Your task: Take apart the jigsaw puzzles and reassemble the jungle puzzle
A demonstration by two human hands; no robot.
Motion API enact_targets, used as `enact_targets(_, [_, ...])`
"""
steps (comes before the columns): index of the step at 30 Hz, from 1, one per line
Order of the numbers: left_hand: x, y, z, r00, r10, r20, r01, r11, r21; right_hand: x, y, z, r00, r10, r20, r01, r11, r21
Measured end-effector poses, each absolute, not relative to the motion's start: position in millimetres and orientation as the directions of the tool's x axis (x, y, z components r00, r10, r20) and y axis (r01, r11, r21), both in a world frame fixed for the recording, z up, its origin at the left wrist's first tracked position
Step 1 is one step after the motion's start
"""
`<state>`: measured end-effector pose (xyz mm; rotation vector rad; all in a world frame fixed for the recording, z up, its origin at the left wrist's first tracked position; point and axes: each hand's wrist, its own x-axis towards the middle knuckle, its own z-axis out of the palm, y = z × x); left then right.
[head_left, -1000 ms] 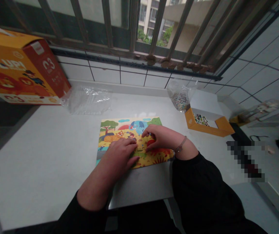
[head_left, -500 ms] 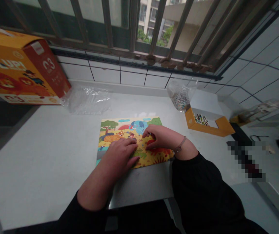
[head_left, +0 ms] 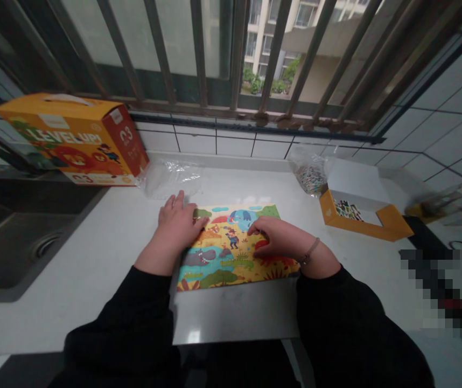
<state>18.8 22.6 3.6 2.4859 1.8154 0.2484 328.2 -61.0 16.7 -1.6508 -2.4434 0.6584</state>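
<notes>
A colourful animal jigsaw puzzle [head_left: 231, 253] lies flat on the white counter [head_left: 105, 253] in front of me. My left hand [head_left: 176, 223] rests flat with fingers spread on the puzzle's upper left corner. My right hand [head_left: 279, 237] lies on the puzzle's right side, fingers curled down onto the pieces near a red patch. Neither hand lifts anything that I can see. A thin bracelet circles my right wrist.
An orange puzzle box [head_left: 73, 140] stands at the back left. An empty clear plastic bag [head_left: 172, 178] lies beside it. At the right are a bag of loose pieces [head_left: 312, 172] and an open orange tray [head_left: 364, 213] with pieces. A sink [head_left: 16, 253] is at the left.
My left hand has slid from the puzzle's middle up to its top left corner, uncovering the lower picture. The camera has tilted up and left, showing the sink. The right hand stayed put.
</notes>
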Motion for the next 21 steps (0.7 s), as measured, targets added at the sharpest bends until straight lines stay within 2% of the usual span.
enact_targets(5, [8.6,47.0,-5.3,0.229,0.973,0.033,0.954,-0.231,0.192,336.9,-106.5,11.5,-0.331,0.942,-0.053,0.862,0.279,-0.424])
enact_targets(7, [7.6,47.1,-6.3,0.244,0.968,0.052,0.944,-0.25,0.217,342.2,-132.3,0.9,-0.284,0.956,-0.075,0.88,0.229,-0.417])
enact_targets(10, [6.8,43.7,-2.2,0.246,0.959,0.139,0.929,-0.274,0.248,348.0,-162.4,-15.6,-0.238,0.966,-0.1,0.904,0.183,-0.387])
enact_targets(13, [0.2,34.0,12.2,0.187,0.937,0.295,0.91,-0.278,0.307,348.6,-174.0,-25.6,-0.229,0.973,-0.032,0.903,0.2,-0.38])
enact_targets(17, [-27.7,1.9,44.9,-0.03,0.838,0.545,0.869,-0.247,0.428,343.2,-170.0,-29.8,-0.245,0.969,0.014,0.885,0.23,-0.405])
enact_targets(19, [-50.1,-17.4,60.3,-0.177,0.775,0.607,0.858,-0.181,0.481,340.0,-165.7,-30.5,-0.259,0.966,0.019,0.884,0.245,-0.398])
enact_targets(21, [-76.4,-32.3,70.8,-0.328,0.723,0.608,0.837,-0.076,0.542,337.0,-161.2,-31.5,-0.268,0.963,0.025,0.888,0.256,-0.382])
